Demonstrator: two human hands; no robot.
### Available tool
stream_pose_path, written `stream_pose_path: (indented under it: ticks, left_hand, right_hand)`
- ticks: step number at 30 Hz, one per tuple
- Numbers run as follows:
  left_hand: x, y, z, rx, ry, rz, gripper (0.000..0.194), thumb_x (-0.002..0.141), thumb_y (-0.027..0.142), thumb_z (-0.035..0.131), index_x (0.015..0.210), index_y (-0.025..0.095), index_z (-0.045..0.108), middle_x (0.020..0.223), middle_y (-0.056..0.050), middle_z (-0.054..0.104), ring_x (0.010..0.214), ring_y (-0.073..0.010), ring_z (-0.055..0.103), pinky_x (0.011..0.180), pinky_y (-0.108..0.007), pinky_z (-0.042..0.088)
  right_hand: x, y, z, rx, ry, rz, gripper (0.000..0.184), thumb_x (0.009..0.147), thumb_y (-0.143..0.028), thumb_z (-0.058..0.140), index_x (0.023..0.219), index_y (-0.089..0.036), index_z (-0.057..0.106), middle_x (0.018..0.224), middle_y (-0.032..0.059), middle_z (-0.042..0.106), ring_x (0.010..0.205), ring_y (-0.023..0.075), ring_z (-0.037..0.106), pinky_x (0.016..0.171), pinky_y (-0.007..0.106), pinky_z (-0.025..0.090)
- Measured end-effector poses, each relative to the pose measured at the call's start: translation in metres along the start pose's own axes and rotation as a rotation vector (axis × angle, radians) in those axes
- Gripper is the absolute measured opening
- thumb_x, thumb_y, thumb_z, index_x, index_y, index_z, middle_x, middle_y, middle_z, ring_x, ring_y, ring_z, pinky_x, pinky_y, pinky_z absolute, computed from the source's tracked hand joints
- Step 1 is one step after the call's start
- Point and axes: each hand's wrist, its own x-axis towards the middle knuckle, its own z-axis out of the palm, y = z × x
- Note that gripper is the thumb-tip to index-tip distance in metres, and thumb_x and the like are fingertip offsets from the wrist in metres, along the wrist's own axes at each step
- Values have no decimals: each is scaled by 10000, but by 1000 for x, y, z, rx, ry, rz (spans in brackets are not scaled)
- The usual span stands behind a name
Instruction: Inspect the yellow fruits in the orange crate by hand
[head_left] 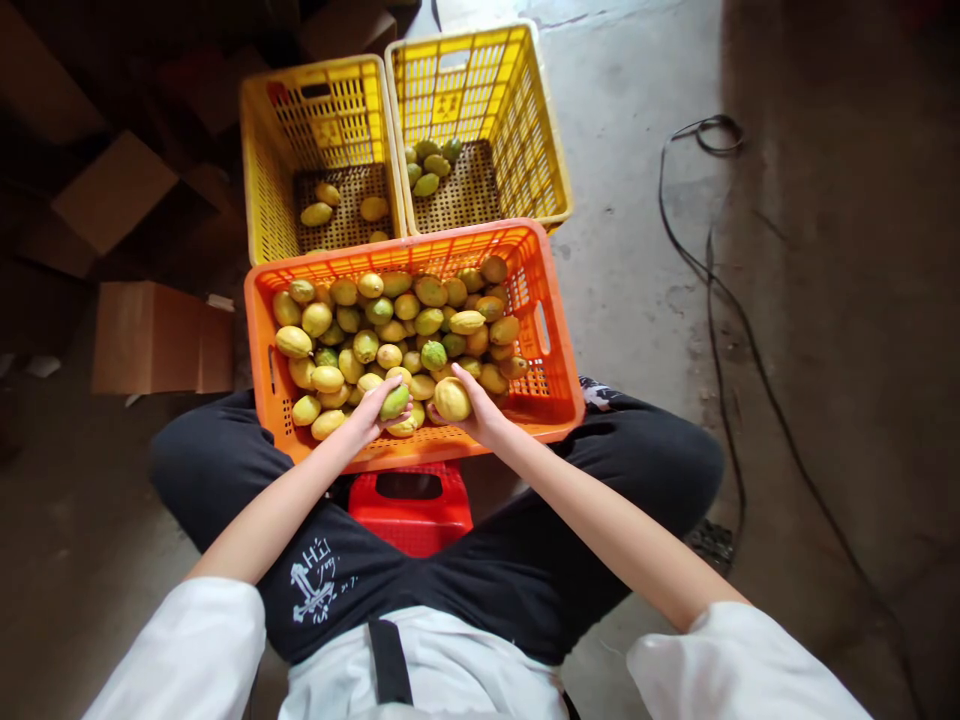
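My left hand (367, 416) is closed around a green lemon (394, 402). Beside it, my right hand (484, 415) grips a yellow lemon (452, 399), with the thumb along its top. Both hands are over the near side of an orange plastic crate (409, 458), which holds many yellow and some green lemons (293, 342) in a loose heap. The undersides of both held lemons are hidden by my fingers and palms.
Behind the orange crate stand two yellow crates: the left one (250, 170) holds a few yellow lemons, the right one (555, 150) several green ones. A red stool (411, 525) is between my legs. Cardboard boxes (157, 340) lie left; a black cable (724, 285) crosses the floor right.
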Motion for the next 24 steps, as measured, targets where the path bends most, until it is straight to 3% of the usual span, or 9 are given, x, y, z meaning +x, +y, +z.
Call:
stream_pose_path:
  ticks: [8, 11, 15, 19, 24]
  left_hand:
    - [5, -6, 1, -3, -61, 61, 153, 874, 126, 867, 893, 165, 720, 816, -74, 723, 756, -217, 762, 696, -293, 662]
    - [5, -5, 1, -5, -56, 72, 147, 865, 108, 830, 907, 182, 710, 895, -71, 754, 837, -246, 812, 711, -304, 680]
    - [4, -3, 1, -26, -21, 48, 81, 918, 192, 799, 939, 198, 721, 891, -91, 774, 889, -281, 838, 716, -320, 697]
    - [3, -1, 1, -22, -10, 5, 166, 1027, 306, 661, 1041, 163, 745, 831, -124, 782, 794, -282, 835, 666, -336, 691]
    - [2, -1, 4, -47, -9, -2, 232, 1059, 307, 564, 1121, 163, 735, 822, -125, 801, 732, -279, 827, 652, -352, 682]
  right_hand:
    - [-13, -3, 11, -36, -103, -7, 149, 874, -225, 826, 896, -226, 678, 865, 2, 777, 755, 190, 790, 726, 311, 691]
    - [-11, -5, 9, -23, -36, 17, 27, 917, -231, 733, 940, -217, 733, 829, 14, 784, 698, 177, 758, 628, 261, 632]
    - [-6, -4, 6, -63, 37, -4, 118, 947, -272, 658, 926, -219, 762, 801, 25, 796, 666, 174, 720, 544, 230, 550]
    - [-2, -1, 2, -65, 57, 37, 140, 951, -351, 647, 917, -232, 712, 749, 25, 766, 654, 205, 731, 569, 277, 587]
    - [1, -3, 1, 0, 21, 53, 138, 937, -370, 669, 921, -236, 698, 718, 17, 730, 607, 222, 747, 587, 329, 638]
